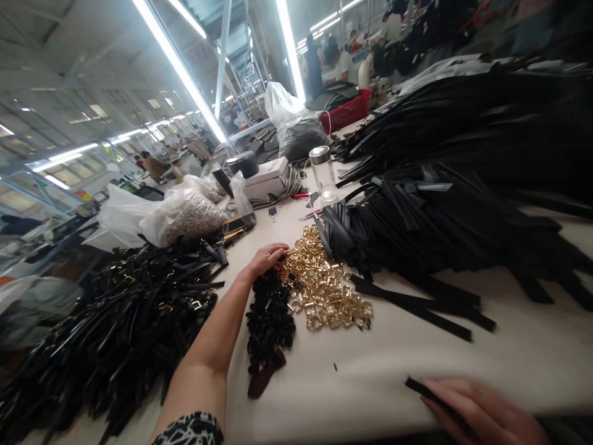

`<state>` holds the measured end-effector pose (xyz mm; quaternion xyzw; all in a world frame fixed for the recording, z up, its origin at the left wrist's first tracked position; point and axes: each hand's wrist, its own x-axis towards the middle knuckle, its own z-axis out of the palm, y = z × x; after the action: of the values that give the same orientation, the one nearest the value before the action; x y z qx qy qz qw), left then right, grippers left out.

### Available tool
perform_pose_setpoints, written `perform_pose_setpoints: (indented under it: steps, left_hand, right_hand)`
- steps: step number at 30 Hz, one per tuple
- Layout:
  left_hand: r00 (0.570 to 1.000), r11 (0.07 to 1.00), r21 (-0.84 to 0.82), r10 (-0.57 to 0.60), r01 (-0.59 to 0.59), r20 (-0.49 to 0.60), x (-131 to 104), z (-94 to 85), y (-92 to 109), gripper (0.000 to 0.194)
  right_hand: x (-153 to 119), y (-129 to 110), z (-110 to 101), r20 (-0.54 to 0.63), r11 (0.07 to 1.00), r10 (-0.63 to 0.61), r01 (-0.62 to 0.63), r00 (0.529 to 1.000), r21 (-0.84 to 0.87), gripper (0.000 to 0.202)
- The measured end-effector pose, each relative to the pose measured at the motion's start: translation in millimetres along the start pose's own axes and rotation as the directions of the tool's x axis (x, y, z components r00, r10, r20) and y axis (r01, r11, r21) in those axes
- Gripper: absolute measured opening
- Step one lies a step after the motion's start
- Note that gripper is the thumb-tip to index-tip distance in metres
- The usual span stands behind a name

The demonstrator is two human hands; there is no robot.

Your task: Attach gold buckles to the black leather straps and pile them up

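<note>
My left hand reaches across the table to the top of a heap of small black loops, its fingers stretched out where that heap meets a pile of gold metal buckles. I see nothing held in it, though the fingertips are partly lost against the heap. Near the front edge at the right, my right hand is closed around a narrow black strap, one end of which sticks out to the left. This hand is slightly blurred. A dark brown piece lies at the lower end of the loops.
Black straps lie in a bundle right of the buckles. At the left is a mound of straps with buckles. Behind stand a glass jar, a white box, plastic bags and a red basket.
</note>
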<state>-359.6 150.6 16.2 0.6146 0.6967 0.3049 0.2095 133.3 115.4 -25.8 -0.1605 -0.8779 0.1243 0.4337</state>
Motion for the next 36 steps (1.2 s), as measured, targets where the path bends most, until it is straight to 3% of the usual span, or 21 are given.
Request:
perform_pose_setpoints:
  steps: [5,9,14,20,23,25,28,30,33,36]
  left_hand:
    - [0.995,0.998,-0.022,-0.054,0.052,-0.089,-80.0,-12.4,-9.0,0.045]
    - [0.973,0.993,-0.04,-0.117,0.111,-0.2,-120.4,3.1,-1.9,0.045]
    - [0.944,0.988,-0.059,-0.154,0.143,-0.292,-133.7,27.9,14.6,0.041]
    - [0.912,0.984,-0.043,-0.174,0.17,-0.371,-125.0,46.8,37.3,0.038]
    - [0.904,0.979,-0.019,-0.196,0.204,-0.38,-121.4,43.8,49.0,0.034]
    - [0.897,0.97,0.009,-0.222,0.244,-0.383,-129.5,32.0,59.7,0.029]
    - [0.9,0.947,0.07,-0.271,0.312,-0.341,-165.8,10.1,85.7,0.021]
    - [0.924,0.939,0.116,-0.289,0.325,-0.249,-202.1,4.9,107.6,0.019]
    - [0.952,0.937,0.191,-0.267,0.293,-0.15,-256.3,20.2,129.1,0.008]
    - [0.951,0.908,0.307,-0.227,0.285,-0.211,-289.6,48.3,120.7,0.01]
  right_hand:
    - [-3.3,-0.5,2.4,0.008,1.0,0.023,-0.023,1.0,0.006,0.012]
    - [-6.1,-2.5,4.7,0.015,0.999,0.042,-0.041,0.999,-0.019,0.011]
    - [-4.0,-4.9,4.6,0.023,0.998,0.018,-0.016,1.0,-0.059,0.01]
    - [-0.5,-6.3,2.0,0.032,0.998,-0.014,0.016,0.999,-0.056,0.009]
    - [2.8,-9.5,0.5,0.024,0.997,-0.021,0.023,0.999,-0.076,0.009]
    - [3.8,-10.8,0.2,0.026,0.996,-0.022,0.024,0.999,-0.083,0.01]
    - [3.2,-10.7,0.3,0.028,0.997,-0.026,0.028,0.999,-0.066,0.01]
    - [1.8,-9.6,0.4,0.022,0.998,-0.029,0.03,0.999,-0.059,0.01]
    - [-1.0,-7.7,1.1,-0.009,0.998,-0.033,0.032,0.999,-0.061,0.011]
    - [-2.9,-6.8,3.0,-0.029,0.999,-0.021,0.02,0.999,-0.047,0.014]
